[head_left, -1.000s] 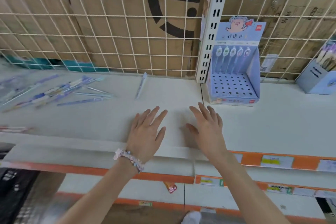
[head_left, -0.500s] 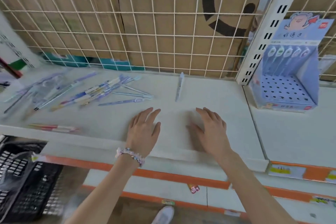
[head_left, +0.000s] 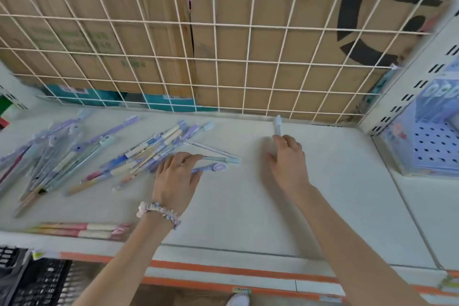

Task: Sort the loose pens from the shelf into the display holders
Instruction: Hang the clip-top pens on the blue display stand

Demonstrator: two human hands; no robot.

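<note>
Left hand (head_left: 176, 176): fingers pinching a lilac plastic pen (head_left: 211, 167) at the loose pile's right edge.
Right hand (head_left: 288, 159): fingers gripping a white pen (head_left: 277, 125), right of the pile.

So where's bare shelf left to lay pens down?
Bare shelf runs between the right hand and the purple display holder, and along the front edge between both forearms. Left of the left hand it's crowded: the pen pile, plus pink pens at the front.
</note>
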